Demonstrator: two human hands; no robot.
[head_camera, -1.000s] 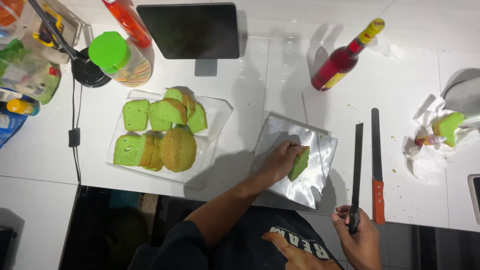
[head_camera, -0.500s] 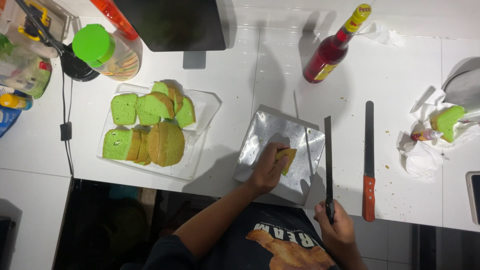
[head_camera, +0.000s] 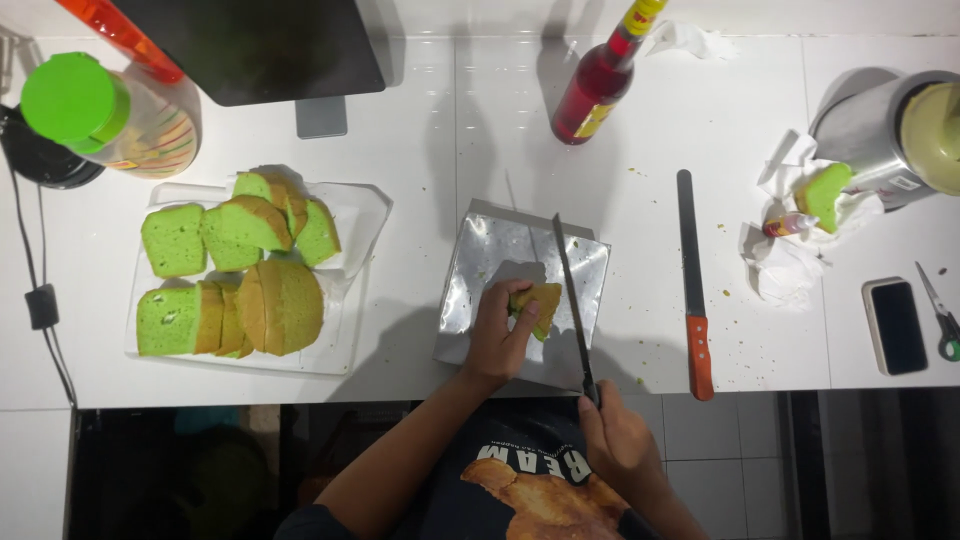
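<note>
- On the silver foil board (head_camera: 480, 275) at the counter's near edge, the left hand (head_camera: 497, 335) presses down on a small cake piece (head_camera: 537, 303), fingers curled over its left side.
- Half a second back the black knife (head_camera: 571, 300) stood off to the right of the board; now its blade lies across the board, right against the piece's right edge, so a cut looks to be starting.
- The right hand (head_camera: 618, 437) is clenched round the knife's handle below the counter edge; the handle itself is mostly hidden.
- The knife's long axis runs near-to-far, tip pointing away from the person and leaning slightly left.
- The cake piece runs roughly the same way, brown crust up, a sliver of green at its near end; its exact shape is hard to tell under the fingers.
- Well apart to the right lies an orange-handled knife (head_camera: 692, 285), untouched, parallel to the first.
- To the left sits a tray (head_camera: 350, 350) of green cake slices (head_camera: 230, 280).
</note>
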